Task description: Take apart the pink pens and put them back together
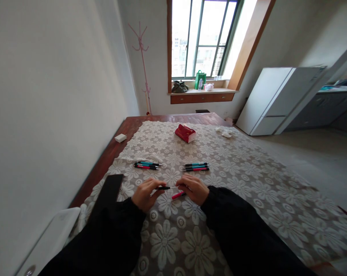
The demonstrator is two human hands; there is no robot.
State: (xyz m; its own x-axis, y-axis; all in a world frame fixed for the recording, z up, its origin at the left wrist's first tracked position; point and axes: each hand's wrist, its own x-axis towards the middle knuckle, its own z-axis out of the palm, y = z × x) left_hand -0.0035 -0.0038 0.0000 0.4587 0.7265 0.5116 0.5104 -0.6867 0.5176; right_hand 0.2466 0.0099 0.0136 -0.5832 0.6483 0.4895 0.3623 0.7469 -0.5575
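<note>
Landmark: red box (pixel 185 133) on the tablecloth (pixel 248 180). Nearer than the box, two pen clusters lie apart, left pens (pixel 146 165) and right pens (pixel 196 166), with an open cloth lane between them running back to the box. Both hands sit just nearer than that lane. Right of the box, white scraps (pixel 226 133); nearer than them, bare cloth, wide open. Left of the box, a white block (pixel 120 138) on bare wood, wall close beyond. Black case (pixel 108 191) blocks the near-left edge.

Two hands (pixel 146 193) (pixel 192 188); two pen groups (pixel 147 165) (pixel 196 166); one red pack (pixel 185 133); one black case (pixel 108 191).
</note>
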